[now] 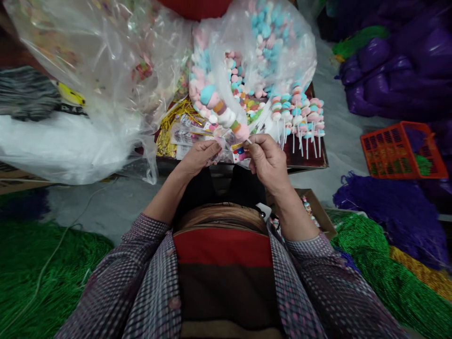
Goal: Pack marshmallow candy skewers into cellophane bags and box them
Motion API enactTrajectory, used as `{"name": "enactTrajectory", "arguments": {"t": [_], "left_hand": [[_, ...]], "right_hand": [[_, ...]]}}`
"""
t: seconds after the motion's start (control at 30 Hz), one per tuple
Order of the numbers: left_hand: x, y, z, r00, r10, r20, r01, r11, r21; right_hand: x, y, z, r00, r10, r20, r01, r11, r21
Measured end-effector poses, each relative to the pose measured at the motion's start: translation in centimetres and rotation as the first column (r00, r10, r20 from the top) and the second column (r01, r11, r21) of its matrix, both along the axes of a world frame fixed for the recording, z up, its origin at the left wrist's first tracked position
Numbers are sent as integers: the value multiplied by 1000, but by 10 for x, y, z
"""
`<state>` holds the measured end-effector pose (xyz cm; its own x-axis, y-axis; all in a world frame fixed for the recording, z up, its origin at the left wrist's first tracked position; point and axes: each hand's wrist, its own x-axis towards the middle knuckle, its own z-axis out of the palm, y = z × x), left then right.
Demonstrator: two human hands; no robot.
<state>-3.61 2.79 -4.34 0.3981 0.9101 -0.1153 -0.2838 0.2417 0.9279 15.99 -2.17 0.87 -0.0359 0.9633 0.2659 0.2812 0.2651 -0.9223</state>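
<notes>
My right hand [266,162] pinches the white stick of a candy skewer [224,113], whose pink, blue, white, orange and green pieces slant up to the left over the table. My left hand [201,157] has its thumb and fingers closed on the edge of a clear plastic wrapper [222,141], just left of the skewer's lower end. Several finished-looking candy skewers [300,115] lie side by side at the table's right, sticks toward me. Gold twist ties [167,136] and printed packets [187,134] lie beyond my left hand.
Large clear bags [282,42] of pink and blue candy stand behind. Another big plastic bag [116,61] covers the left. An orange crate [404,150], purple bundles [395,61] and green cord [367,245] are on the right; more green strands [56,268] lie lower left.
</notes>
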Motion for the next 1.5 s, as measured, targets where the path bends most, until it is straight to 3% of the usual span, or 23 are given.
{"name": "enactTrajectory", "arguments": {"t": [0.2,0.3,0.47,0.77,1.03,1.23,1.33,1.4,1.5], "left_hand": [[5,0,0,998,50,25,-48,997,-57],[1,4,-2,988,96,118,-88,993,-73],[-7,7,-2,970,69,233,-56,997,-59],[-4,8,2,960,13,281,0,999,-47],[-13,15,-6,993,-15,116,16,1000,-13],[-19,16,5,999,-34,-16,32,995,-94],[-20,17,7,1000,-11,-14,10,997,-80],[-21,17,7,1000,-13,-5,12,998,-61],[-23,17,6,999,-19,-49,18,1000,-26]], "right_hand": [[6,-2,2,999,14,-52,-15,1000,-23],[15,-6,13,991,28,-135,-37,997,-65],[41,-22,29,964,-36,-265,14,996,-86],[66,-42,28,990,41,-134,-69,975,-212],[83,-45,39,997,24,79,-2,962,-273],[96,-42,45,998,60,33,-39,890,-455],[98,-40,49,985,134,107,-62,858,-509],[97,-39,51,964,175,202,-55,870,-490],[95,-39,51,953,114,280,-12,940,-340]]}}
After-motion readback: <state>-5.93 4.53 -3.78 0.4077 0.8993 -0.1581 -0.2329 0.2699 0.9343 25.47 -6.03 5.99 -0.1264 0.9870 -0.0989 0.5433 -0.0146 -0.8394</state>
